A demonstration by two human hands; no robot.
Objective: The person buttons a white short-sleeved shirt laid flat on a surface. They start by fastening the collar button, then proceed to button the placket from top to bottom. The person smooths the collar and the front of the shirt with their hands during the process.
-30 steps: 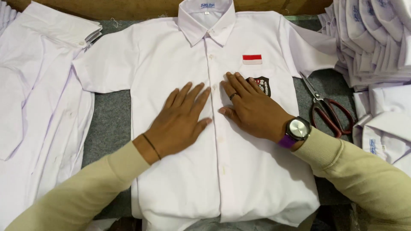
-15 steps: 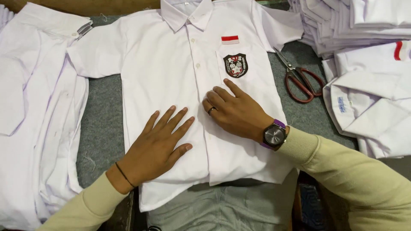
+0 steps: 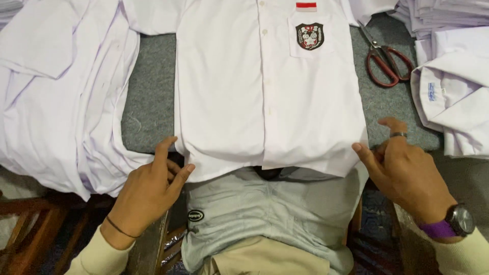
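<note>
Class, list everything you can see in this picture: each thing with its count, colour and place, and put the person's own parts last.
Buttoned shirt: one, white, with a crest badge and a red-and-white patch on the chest pocket, flat in the middle, hem at the near table edge.
Scissors: one pair, red handles, right of the shirt.
Loose shirts: a heap, white, on the left.
Folded shirts: a stack, white, on the right.
Table cover: one, grey, under everything.
Left hand: thin dark wristband, at the hem's left corner.
Right hand: ring and purple-strapped watch, at the hem's right corner.
</note>
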